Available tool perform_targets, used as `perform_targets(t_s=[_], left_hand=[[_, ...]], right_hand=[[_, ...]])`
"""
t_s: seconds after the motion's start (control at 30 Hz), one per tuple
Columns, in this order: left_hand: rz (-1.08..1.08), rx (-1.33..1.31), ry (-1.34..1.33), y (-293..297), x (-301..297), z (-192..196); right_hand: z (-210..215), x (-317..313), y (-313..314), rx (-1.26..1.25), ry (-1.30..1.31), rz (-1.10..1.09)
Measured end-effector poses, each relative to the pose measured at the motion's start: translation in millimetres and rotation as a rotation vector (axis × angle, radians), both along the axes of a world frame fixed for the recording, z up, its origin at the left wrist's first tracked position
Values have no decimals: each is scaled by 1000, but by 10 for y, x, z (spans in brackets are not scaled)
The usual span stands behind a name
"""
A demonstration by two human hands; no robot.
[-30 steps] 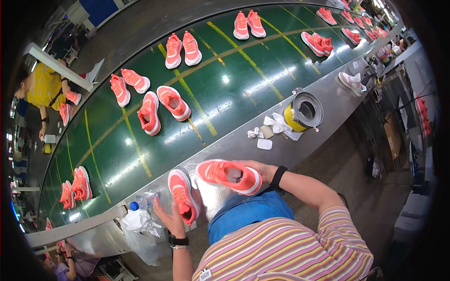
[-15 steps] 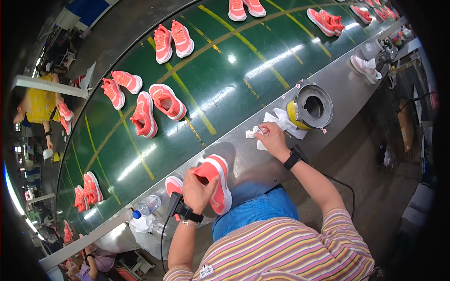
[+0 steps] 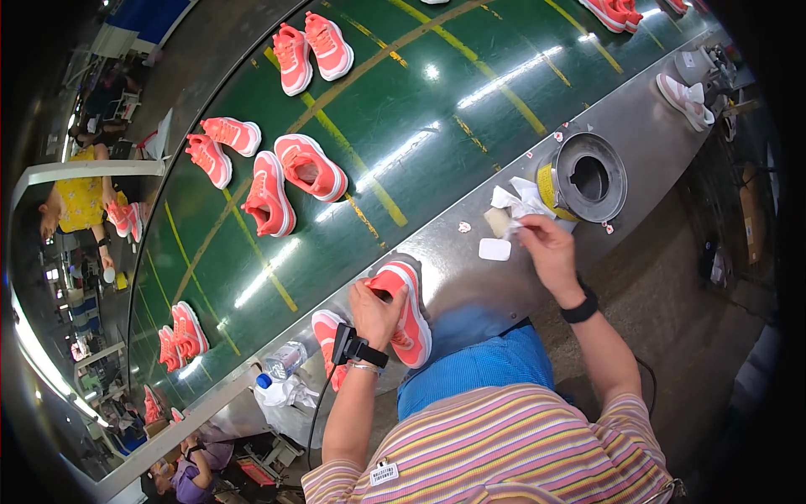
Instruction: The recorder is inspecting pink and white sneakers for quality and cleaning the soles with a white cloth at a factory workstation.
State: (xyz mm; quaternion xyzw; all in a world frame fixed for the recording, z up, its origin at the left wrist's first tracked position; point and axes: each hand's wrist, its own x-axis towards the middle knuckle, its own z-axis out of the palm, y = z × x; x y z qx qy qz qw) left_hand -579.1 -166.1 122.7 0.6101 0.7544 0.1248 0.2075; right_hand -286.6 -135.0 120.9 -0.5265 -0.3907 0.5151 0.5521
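Observation:
My left hand grips a coral sneaker with a white sole by its collar, the fingers closed around the heel opening. A second coral sneaker lies beside it, partly hidden by my wrist. My right hand is over the metal ledge, finger and thumb pinched on a crumpled white tissue. Near those fingertips are a tan piece, a flat white rounded pad and more white tissue. A round metal container with yellow tape around it stands just beyond.
Coral sneakers in pairs stand on the green conveyor belt. A plastic bottle and a white bag sit at the ledge's left. A pale sneaker rests at far right. Two people work at the left.
My right hand has drawn back toward the metal container, uncovering the tan piece and the white pad. My left hand still grips the sneaker. The whole view has shifted.

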Motion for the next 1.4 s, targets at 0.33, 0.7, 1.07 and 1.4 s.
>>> perform_targets(t_s=[0.33, 0.7, 1.07, 1.4], left_hand=[[5, 8, -56, -70, -200, 36], [17, -20, -70, -53, -224, 46], [-3, -16, -260, -84, -294, -53], [-54, -33, -190, -132, -287, -3]], right_hand=[[546, 964, 257, 120, 217, -351], [331, 1089, 519, 78, -1036, -96], [741, 568, 305, 246, -489, -212], [-243, -1708, -71, 21, -232, 337]])
